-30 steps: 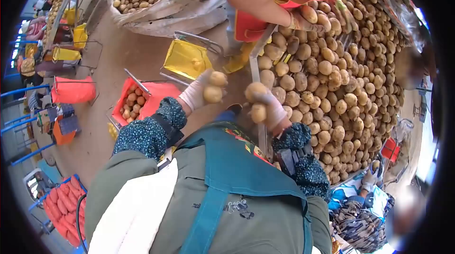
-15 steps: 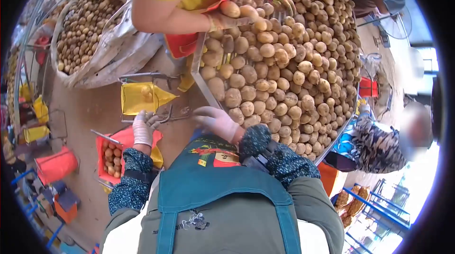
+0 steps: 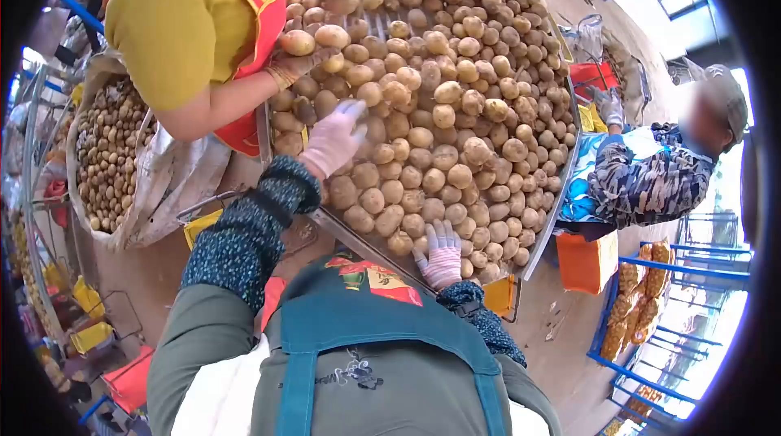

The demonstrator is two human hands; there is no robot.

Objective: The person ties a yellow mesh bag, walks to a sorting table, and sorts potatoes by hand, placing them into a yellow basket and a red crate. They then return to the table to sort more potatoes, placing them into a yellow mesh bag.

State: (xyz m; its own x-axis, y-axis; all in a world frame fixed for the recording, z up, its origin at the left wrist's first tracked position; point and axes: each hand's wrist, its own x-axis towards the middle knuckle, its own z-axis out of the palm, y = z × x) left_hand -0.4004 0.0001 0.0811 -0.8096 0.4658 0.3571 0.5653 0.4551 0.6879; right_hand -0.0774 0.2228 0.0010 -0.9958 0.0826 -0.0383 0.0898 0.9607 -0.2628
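Round brown potatoes [image 3: 443, 115] cover a metal-edged sorting table [image 3: 358, 246]. My left hand [image 3: 335, 140], in a pale glove, is stretched over the potatoes near the table's left side, its fingers reaching forward and apart, with nothing seen in them. At the near edge, my right hand [image 3: 441, 255], in a glove with a pink striped cuff, lies with spread fingers against the closest potatoes. Just beyond my left hand, a co-worker's gloved hand [image 3: 297, 67] is among potatoes.
A co-worker in yellow [image 3: 167, 33] stands at the left. Another in camouflage sleeves [image 3: 651, 184] is at the right. A big white sack [image 3: 175, 184] of potatoes stands at the left, an orange container [image 3: 587, 262] at the right, and filled net bags [image 3: 637, 306] beyond it.
The view has turned toward the table. My left hand has moved from above the floor-side bags to over the potatoes. My right hand is now on the potatoes at the near edge.
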